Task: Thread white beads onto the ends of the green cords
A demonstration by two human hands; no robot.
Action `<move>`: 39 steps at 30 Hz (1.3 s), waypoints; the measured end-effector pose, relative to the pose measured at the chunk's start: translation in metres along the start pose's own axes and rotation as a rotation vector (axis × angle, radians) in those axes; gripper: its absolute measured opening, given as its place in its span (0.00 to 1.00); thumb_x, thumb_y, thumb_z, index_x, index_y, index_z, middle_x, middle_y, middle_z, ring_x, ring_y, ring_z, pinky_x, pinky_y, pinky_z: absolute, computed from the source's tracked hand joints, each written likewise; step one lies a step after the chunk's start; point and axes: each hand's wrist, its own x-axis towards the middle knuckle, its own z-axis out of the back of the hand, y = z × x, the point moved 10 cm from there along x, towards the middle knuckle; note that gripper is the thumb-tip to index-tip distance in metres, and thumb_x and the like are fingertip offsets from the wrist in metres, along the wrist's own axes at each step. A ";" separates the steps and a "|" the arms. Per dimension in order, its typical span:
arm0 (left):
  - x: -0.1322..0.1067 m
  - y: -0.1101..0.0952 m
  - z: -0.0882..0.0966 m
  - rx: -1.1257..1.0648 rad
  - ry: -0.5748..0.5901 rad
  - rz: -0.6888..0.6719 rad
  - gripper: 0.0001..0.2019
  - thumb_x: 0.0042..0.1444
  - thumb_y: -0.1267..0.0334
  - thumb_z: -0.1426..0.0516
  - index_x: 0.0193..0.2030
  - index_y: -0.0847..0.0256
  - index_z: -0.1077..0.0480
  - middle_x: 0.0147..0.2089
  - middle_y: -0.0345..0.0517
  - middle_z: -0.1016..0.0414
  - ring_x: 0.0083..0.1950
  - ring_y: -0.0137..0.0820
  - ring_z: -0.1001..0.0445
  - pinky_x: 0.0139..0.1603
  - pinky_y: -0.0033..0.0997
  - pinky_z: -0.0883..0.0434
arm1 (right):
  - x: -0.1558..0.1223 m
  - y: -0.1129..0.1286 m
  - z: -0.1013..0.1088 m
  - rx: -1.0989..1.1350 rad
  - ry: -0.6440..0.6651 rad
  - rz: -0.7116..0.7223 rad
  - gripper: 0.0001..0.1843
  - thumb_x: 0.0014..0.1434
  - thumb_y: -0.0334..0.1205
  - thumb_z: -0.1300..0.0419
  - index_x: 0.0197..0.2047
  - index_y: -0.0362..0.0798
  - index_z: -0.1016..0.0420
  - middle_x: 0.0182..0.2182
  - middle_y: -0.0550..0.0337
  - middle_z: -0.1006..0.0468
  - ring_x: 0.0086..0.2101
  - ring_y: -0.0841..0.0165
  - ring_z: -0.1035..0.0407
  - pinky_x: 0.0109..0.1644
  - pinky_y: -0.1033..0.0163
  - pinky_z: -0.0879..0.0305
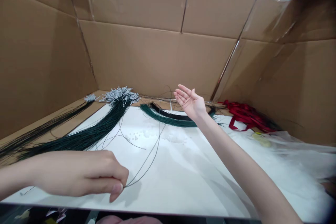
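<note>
My left hand (86, 173) is closed near the table's front edge, pinching thin dark wires (147, 162) between thumb and fingers. The wires curve up and to the right from the pinch. My right hand (190, 101) is raised over the far side of the table, palm turned up and fingers stretched out. Below it lies a curved bundle of dark green wires (168, 120), with a black bundle (173, 114) along its inner side. A large dark green wire bundle (86, 136), tipped with pale grey beads or buds (120, 94), stretches behind my left hand.
A thinner dark bundle (52, 124) lies at the far left. Red ribbon (246, 115) is heaped at the back right, with white gauzy or plastic material (296, 161) nearer me. Tall cardboard walls (157, 52) enclose the white tabletop (183, 178) at the back and sides.
</note>
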 end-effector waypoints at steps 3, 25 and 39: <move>0.020 0.014 -0.015 -0.136 0.258 0.059 0.15 0.67 0.55 0.50 0.39 0.58 0.25 0.37 0.47 0.21 0.38 0.34 0.24 0.37 0.25 0.30 | -0.011 0.001 0.001 -0.042 -0.011 0.021 0.28 0.74 0.44 0.64 0.43 0.46 0.23 0.32 0.55 0.20 0.36 0.68 0.24 0.53 0.61 0.28; 0.131 0.063 0.107 -0.607 -0.817 -0.024 0.15 0.65 0.50 0.47 0.40 0.62 0.33 0.35 0.47 0.20 0.32 0.31 0.21 0.31 0.29 0.28 | -0.071 -0.043 -0.041 -0.340 0.366 0.029 0.26 0.64 0.62 0.46 0.34 0.46 0.26 0.22 0.61 0.28 0.25 0.69 0.34 0.34 0.62 0.38; 0.108 -0.001 0.078 -0.318 -0.711 -0.442 0.02 0.63 0.68 0.45 0.38 0.63 0.32 0.34 0.45 0.22 0.35 0.29 0.22 0.40 0.30 0.26 | -0.068 -0.031 -0.029 -0.399 0.111 0.124 0.25 0.63 0.64 0.45 0.32 0.49 0.32 0.32 0.59 0.28 0.35 0.66 0.31 0.40 0.62 0.34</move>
